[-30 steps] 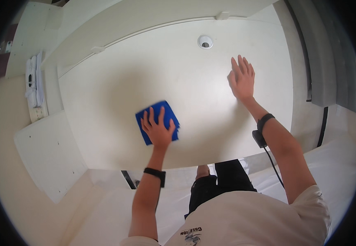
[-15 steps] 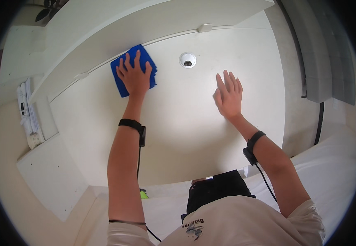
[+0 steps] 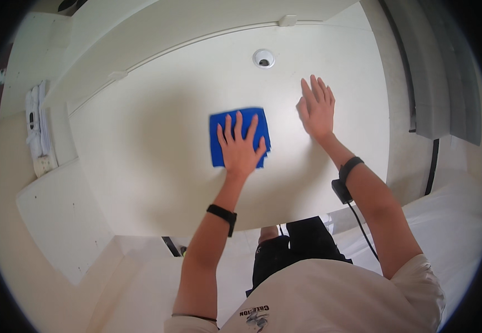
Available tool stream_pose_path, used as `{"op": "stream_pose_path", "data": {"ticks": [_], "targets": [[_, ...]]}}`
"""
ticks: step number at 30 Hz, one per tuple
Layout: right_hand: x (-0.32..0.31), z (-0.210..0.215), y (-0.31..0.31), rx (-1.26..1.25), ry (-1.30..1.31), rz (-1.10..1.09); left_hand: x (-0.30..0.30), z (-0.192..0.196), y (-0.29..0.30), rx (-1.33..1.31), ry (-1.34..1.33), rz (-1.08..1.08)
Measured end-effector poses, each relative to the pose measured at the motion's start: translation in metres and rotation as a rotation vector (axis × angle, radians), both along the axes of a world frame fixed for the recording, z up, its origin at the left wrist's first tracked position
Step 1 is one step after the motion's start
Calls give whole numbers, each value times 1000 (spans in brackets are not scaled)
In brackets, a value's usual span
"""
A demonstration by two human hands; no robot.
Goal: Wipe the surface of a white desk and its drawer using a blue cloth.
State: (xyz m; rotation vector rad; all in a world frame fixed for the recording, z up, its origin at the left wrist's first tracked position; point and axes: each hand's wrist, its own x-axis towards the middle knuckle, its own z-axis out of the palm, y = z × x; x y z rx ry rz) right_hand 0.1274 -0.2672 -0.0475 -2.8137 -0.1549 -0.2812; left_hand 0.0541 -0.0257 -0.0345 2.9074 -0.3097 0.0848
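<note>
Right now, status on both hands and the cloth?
Left hand flat on blue cloth, fingers spread. Right hand flat on bare white table, apart from cloth. Grommet hole beyond; nothing blocking.

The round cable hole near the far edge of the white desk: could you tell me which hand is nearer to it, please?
Right. The right hand lies flat just right of and below the cable hole; the left hand presses the blue cloth farther below.

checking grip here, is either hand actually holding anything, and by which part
Nothing is gripped. The left hand lies flat, fingers spread, on the middle of the blue cloth, pressing it to the white table. The right hand rests flat on the table.
</note>
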Motion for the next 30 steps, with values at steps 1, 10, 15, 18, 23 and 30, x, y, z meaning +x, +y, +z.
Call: {"op": "stream_pose_path", "data": {"ticks": [1, 10, 15, 18, 23, 30], "targets": [[-1, -2, -1, 5, -14, -10, -24, 2, -1, -7, 5, 7], [-5, -11, 3, -78, -22, -2, -197, 16, 17, -95, 152, 106], [-33, -12, 29, -30, -21, 92, -236, 14, 28, -96, 51, 142], [-46, -8, 21, 24, -7, 115, -234, 14, 25, -57, 33, 162], [-42, -2, 11, 72, 11, 117, -166, 14, 55, 33, -2, 252], [-36, 6, 21, 167, 48, 62, -7, 1, 116, 151, -126, 240]]}}
